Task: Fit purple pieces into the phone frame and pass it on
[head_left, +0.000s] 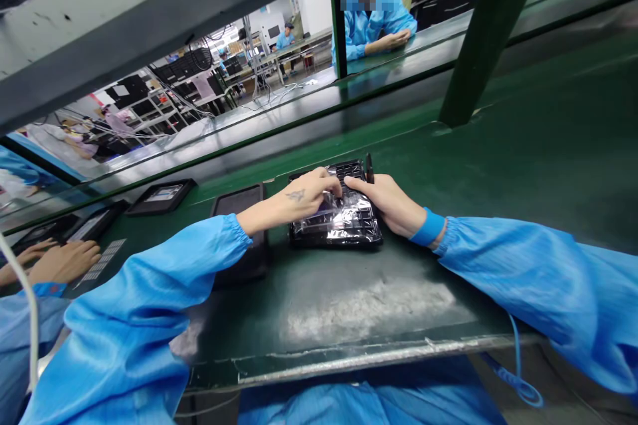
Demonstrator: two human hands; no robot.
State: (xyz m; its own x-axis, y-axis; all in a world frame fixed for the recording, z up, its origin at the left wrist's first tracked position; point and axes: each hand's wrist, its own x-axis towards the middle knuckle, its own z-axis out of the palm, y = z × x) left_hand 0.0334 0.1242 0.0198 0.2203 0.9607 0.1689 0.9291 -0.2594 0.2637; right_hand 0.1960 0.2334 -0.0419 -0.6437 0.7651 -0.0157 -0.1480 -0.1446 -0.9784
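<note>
A black keyboard-like panel wrapped in clear shiny film lies on the green belt in front of me. My left hand rests on its left half, fingers pinching the film near the top. My right hand lies on its right edge, fingertips meeting the left hand's, and it holds a thin dark pen-like tool that sticks up past the panel. Both arms wear blue sleeves.
A flat black tray lies just left of the panel, another black tray farther left. A co-worker's hands rest at the left edge. A green post stands behind. Another person in blue sits across the line.
</note>
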